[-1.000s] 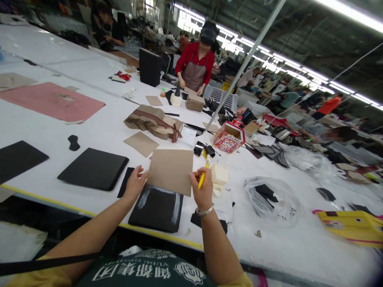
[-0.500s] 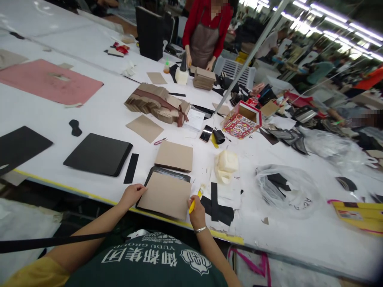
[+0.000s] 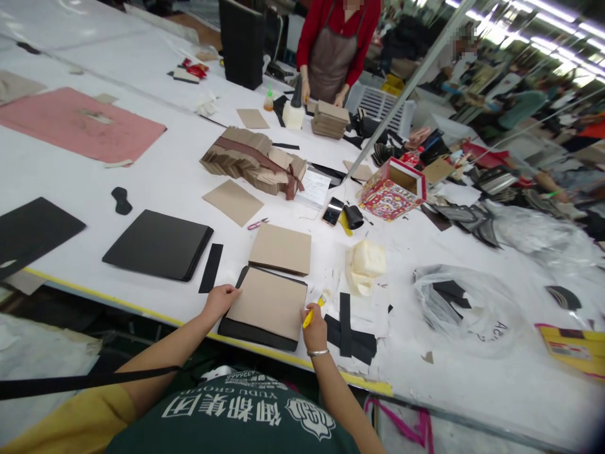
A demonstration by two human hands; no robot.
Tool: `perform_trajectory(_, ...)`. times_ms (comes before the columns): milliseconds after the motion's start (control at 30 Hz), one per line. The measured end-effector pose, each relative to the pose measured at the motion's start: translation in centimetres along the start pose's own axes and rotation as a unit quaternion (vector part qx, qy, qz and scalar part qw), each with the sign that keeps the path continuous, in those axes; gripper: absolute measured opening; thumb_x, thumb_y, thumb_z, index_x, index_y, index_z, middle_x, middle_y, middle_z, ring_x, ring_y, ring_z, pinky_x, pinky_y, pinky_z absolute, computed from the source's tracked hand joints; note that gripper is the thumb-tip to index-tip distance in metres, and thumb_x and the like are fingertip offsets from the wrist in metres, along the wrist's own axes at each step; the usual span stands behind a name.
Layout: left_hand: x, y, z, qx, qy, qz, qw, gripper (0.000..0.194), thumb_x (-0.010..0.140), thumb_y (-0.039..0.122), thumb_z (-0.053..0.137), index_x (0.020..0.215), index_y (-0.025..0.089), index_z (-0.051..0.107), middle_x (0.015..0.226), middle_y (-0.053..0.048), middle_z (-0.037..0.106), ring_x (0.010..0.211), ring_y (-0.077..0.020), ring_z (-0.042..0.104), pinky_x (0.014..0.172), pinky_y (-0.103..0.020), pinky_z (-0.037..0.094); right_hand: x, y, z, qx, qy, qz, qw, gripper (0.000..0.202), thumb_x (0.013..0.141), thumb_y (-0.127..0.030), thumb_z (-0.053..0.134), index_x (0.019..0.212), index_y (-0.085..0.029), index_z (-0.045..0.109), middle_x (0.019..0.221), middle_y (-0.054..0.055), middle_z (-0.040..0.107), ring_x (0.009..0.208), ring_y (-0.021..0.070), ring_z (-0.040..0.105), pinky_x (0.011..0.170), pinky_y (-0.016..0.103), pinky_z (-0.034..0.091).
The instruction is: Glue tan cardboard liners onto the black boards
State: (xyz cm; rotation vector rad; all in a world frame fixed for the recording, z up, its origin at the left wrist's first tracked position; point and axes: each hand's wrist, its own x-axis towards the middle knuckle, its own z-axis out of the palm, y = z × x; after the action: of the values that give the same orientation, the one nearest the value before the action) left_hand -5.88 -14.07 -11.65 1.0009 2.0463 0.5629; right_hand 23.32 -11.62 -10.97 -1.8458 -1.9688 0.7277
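Note:
A tan cardboard sheet [image 3: 268, 302] lies over a stack of black panels [image 3: 258, 337] at the table's front edge. Black shows along its near side and at the far left corner. My left hand [image 3: 221, 301] pinches the sheet's left edge between thumb and fingers. At the right edge, my right hand [image 3: 314, 328] is closed around a yellow-handled brush [image 3: 309, 316], its fingertips against the sheet. Just beyond is a pile of tan cardboard sheets [image 3: 281, 248]. Black strips [image 3: 346, 325] lie right of my right hand, with a cream plastic container [image 3: 366, 261] behind them.
Left of my hands are a black panel stack [image 3: 158, 243] and a narrow black strip [image 3: 211, 268]. Farther back lie small scissors [image 3: 258, 224], a phone [image 3: 333, 211], a tied cardboard bundle [image 3: 253, 161] and a red patterned box [image 3: 392, 192]. Across the table stands a person [image 3: 338, 53].
The cardboard sheet has moved away from me over the black panels, covering the shiny far strip and baring black along the near side. Both hands moved with it. The camera view shifted slightly.

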Motion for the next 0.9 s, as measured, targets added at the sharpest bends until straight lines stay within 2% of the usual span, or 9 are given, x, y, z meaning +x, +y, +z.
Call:
perform_trajectory(300,0.5,-0.24,0.07,-0.015,-0.008,-0.012,1.0,0.031,0.068,0.046,0.051,0.058,0.017,0.058,0.046,0.001,0.052,0.051,-0.0142,0.051,0.049,-0.022,0.033,0.48,0.27,0.53,-0.008,-0.008,0.022,1.0,0.023,0.083,-0.035,0.04,0.095,-0.017,0.048,0.067,0.001,0.061,0.056,0.0159,0.058,0.054,0.023,0.038)
perform_trajectory(567,0.76,-0.46,0.01,0.031,-0.037,-0.018,0.999,0.036,0.067,0.052,0.05,0.06,0.018,0.059,0.049,0.001,0.056,0.051,-0.0156,0.053,0.048,-0.023,0.033,0.59,-0.19,0.48,-0.043,-0.012,0.038,0.998,0.021,0.082,-0.031,0.042,0.096,-0.017,0.048,0.061,-0.001,0.057,0.054,0.0148,0.055,0.052,0.021,0.034)
perform_trajectory(900,0.75,-0.1,-0.06,0.036,-0.047,-0.027,0.998,0.03,0.066,0.048,0.052,0.06,0.019,0.058,0.049,0.001,0.055,0.05,-0.0157,0.054,0.049,-0.024,0.036,0.72,-0.57,0.25,-0.07,-0.032,0.051,0.996,0.017,0.081,-0.025,0.044,0.097,-0.019,0.046,0.061,-0.002,0.056,0.055,0.0137,0.054,0.054,0.021,0.031)
